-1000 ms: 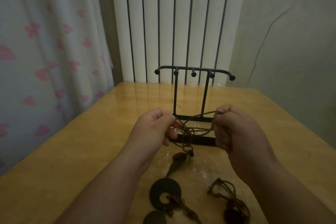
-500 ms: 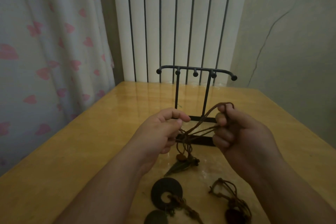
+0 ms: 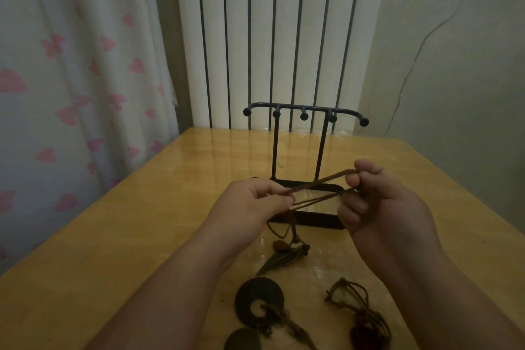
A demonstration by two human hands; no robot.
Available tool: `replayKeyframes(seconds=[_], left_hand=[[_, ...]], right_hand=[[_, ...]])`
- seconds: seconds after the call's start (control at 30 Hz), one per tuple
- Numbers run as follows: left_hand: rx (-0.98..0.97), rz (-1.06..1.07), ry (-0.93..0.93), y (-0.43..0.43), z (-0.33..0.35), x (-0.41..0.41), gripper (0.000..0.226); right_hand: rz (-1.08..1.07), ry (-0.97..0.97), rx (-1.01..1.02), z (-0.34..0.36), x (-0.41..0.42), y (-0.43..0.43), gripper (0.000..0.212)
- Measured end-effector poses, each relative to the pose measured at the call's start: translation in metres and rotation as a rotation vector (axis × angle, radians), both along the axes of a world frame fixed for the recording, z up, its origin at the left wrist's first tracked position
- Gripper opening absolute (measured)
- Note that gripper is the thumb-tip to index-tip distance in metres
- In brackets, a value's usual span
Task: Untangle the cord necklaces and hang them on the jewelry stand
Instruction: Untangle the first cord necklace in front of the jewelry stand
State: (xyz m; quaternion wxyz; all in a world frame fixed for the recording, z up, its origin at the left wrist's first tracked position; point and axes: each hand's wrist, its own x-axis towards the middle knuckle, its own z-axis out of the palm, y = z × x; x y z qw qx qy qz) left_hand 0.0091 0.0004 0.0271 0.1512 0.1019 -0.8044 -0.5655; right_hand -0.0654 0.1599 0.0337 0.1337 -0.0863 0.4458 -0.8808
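A brown cord necklace (image 3: pixel 318 190) is stretched between my two hands above the table. My left hand (image 3: pixel 252 207) pinches one end of the cord, and my right hand (image 3: pixel 377 204) grips the other end, a little higher. Its leaf-shaped pendant (image 3: pixel 281 257) dangles below my left hand, close to the tabletop. Right behind the hands stands the black metal jewelry stand (image 3: pixel 305 113), its knobbed hooks bare. Two more cord necklaces lie near me: one with a dark ring pendant (image 3: pixel 260 300) and one bundled with a dark oval pendant (image 3: pixel 363 318).
The wooden table (image 3: pixel 113 250) is glossy and runs to a white radiator (image 3: pixel 272 37) at the back. A curtain with pink hearts (image 3: pixel 71 79) hangs along the left edge. A plain wall (image 3: pixel 454 65) is on the right.
My hands have moved apart, and the right one has risen. The cord knot has opened out into taut strands, and the pendant now hangs lower.
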Motion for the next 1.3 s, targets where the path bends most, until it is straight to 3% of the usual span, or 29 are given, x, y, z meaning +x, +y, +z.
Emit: replayKeyframes(seconds=[0.13, 0.27, 0.43, 0.53, 0.63, 0.73, 0.9, 1.03, 1.23, 1.3], left_hand=[[0.133, 0.045, 0.022, -0.005, -0.001, 0.0, 0.015], [0.142, 0.034, 0.022, -0.004, 0.001, 0.002, 0.02], [0.072, -0.009, 0.018, 0.0, 0.001, 0.002, 0.019], [0.058, -0.016, 0.025, -0.001, 0.001, 0.001, 0.019], [0.062, -0.031, 0.012, -0.002, 0.001, 0.001, 0.02], [0.049, -0.084, -0.059, -0.003, 0.002, 0.003, 0.018], [-0.027, -0.155, -0.165, -0.004, 0.003, 0.004, 0.012], [0.002, -0.116, -0.157, -0.006, 0.003, 0.004, 0.014], [0.057, -0.024, -0.05, -0.006, 0.003, 0.004, 0.022], [0.053, -0.027, -0.043, -0.005, 0.003, 0.004, 0.024]], right_hand=[[-0.126, -0.034, 0.219, -0.003, -0.001, 0.003, 0.013], [-0.138, 0.224, 0.687, -0.004, 0.003, -0.001, 0.014], [-0.232, 0.586, 0.828, -0.007, 0.013, -0.006, 0.018], [-0.09, 0.64, 0.865, -0.009, 0.015, -0.01, 0.02], [-0.056, 0.699, 0.984, -0.011, 0.015, -0.012, 0.007], [-0.076, 0.641, 0.911, -0.009, 0.013, -0.01, 0.015], [-0.251, 0.344, 0.502, 0.003, 0.01, -0.003, 0.023], [-0.381, 0.204, 0.332, 0.004, 0.003, 0.003, 0.024], [-0.22, 0.409, 0.795, -0.008, 0.003, -0.004, 0.011], [-0.214, 0.466, 0.848, -0.011, 0.006, -0.006, 0.031]])
